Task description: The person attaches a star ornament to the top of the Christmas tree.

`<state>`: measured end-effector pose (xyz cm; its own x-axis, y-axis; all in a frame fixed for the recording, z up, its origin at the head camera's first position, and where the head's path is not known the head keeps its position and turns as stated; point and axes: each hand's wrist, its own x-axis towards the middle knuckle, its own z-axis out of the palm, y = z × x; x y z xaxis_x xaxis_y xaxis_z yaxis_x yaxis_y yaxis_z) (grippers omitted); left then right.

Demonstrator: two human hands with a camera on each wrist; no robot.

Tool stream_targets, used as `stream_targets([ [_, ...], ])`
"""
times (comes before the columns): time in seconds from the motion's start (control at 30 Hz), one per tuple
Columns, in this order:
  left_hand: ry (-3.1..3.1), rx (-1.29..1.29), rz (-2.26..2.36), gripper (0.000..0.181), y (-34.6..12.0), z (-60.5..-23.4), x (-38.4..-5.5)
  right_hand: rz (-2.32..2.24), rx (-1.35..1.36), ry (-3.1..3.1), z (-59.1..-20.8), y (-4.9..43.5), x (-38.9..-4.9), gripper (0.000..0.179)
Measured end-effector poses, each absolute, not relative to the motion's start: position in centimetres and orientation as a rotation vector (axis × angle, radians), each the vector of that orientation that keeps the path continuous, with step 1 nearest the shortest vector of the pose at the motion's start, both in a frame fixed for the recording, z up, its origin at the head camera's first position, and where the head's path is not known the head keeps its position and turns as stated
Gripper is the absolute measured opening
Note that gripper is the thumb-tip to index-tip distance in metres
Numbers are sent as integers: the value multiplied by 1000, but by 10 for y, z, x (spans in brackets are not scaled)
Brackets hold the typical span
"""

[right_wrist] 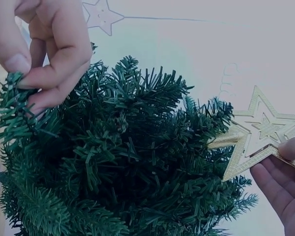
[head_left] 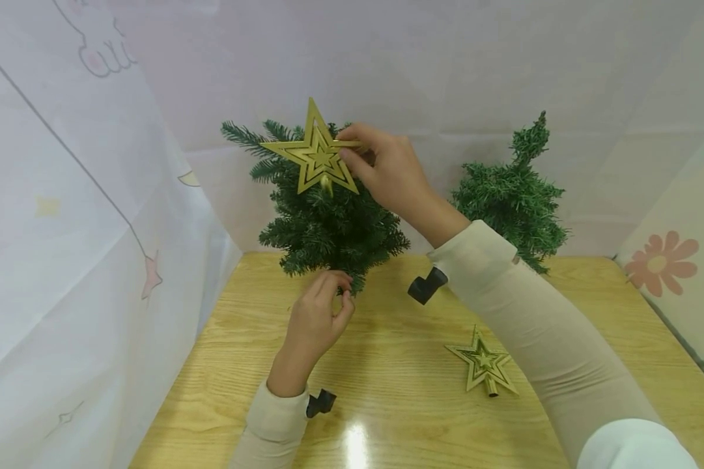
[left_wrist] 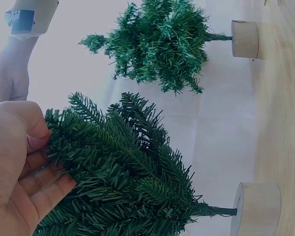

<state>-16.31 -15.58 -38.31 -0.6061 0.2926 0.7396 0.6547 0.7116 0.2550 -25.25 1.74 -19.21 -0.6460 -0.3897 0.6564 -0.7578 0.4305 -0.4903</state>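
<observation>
My right hand [head_left: 394, 170] pinches one point of a gold star tree topper [head_left: 320, 157] between thumb and fingers. The star stands upright at the top of a small green Christmas tree [head_left: 334, 228], its tube [right_wrist: 225, 141] among the upper needles in the right wrist view. Low on the front of that tree, my left hand [head_left: 313, 316] pinches the tip of a branch [right_wrist: 14, 105] between thumb and fingertips. A round pale wooden base [left_wrist: 258, 209] carries the tree's thin stem in the left wrist view.
A second small tree [head_left: 510, 195] stands at the back right, on its own wooden base [left_wrist: 245, 39]. Another gold star topper [head_left: 482, 360] lies on the wooden table [head_left: 387, 365] by my right forearm. Printed cloth [head_left: 445, 65] hangs behind and at the sides.
</observation>
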Motion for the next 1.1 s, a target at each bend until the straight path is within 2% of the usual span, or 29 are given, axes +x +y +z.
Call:
stream_targets([
  [0.53,-2245,-720,-684,10,-158,-382,-163,1313,945,-2178,-197,17,-255,33],
  [0.93,-2240,-731,-687,10,-158,-379,-164,1730,940,-2029,-206,17,-262,67],
  [1.03,-2239,-732,-694,10,-158,-379,-164,1861,931,-1969,-207,16,-262,66],
  [1.1,-2241,-731,-696,10,-158,-379,-164,1916,938,-1940,-206,15,-260,59],
])
